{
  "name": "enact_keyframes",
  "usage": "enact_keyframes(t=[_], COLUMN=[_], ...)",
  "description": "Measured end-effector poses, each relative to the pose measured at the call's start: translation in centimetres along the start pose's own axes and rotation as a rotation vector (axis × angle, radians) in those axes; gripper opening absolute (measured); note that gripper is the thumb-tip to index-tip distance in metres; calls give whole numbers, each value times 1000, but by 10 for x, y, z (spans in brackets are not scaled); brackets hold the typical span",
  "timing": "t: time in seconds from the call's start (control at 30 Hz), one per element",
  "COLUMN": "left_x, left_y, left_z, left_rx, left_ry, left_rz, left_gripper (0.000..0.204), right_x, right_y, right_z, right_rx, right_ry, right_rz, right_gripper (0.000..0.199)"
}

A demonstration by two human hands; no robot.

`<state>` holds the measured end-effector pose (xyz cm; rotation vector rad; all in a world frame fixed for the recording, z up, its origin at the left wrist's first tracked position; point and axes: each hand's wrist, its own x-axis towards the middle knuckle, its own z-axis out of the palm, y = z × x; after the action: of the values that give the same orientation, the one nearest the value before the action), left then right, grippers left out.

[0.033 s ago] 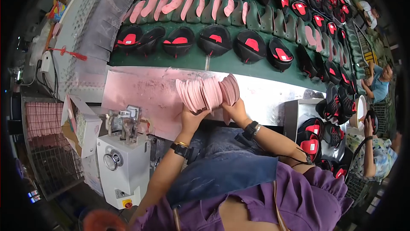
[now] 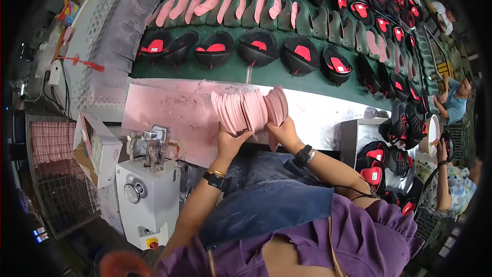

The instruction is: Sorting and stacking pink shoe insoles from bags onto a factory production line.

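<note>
Between my two hands stands a thick stack of thin pink insoles (image 2: 241,112), held on edge above the pink-dusted work surface (image 2: 174,118). My left hand (image 2: 233,142) is closed round the lower left part of the stack, thumb toward the middle. My right hand (image 2: 285,133) grips a smaller bundle at the right end, which leans slightly apart from the main stack at the top. One insole hangs lower, beside my right thumb. Most of my fingers are hidden behind the insoles.
Left of me stands a grey machine (image 2: 148,200) with metal rollers, beside an open carton (image 2: 97,149). Beyond the work surface, a green conveyor (image 2: 205,74) carries black-and-red shoe uppers (image 2: 259,49) and green shoe lasts, some with pink insoles. Shoes fill a metal rack (image 2: 353,138) at right; co-workers sit beyond.
The bundle of insoles in my right hand has shifted up very slightly. My left hand and the main stack are almost unmoved.
</note>
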<state>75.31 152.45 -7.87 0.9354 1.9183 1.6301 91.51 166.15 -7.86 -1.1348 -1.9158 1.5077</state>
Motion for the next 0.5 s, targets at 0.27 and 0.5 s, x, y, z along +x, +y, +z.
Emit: enact_keyframes(t=[0.27, 0.5], left_x=[17, 6], left_y=[-50, -73], left_z=[10, 15], left_rx=[489, 412], left_ry=[-118, -87], left_rz=[-395, -446], left_gripper=[83, 102], right_x=[52, 46], right_y=[60, 65], right_z=[-2, 1], right_rx=[-274, -150], right_ry=[-236, -183], right_rz=[312, 320], right_gripper=[60, 55])
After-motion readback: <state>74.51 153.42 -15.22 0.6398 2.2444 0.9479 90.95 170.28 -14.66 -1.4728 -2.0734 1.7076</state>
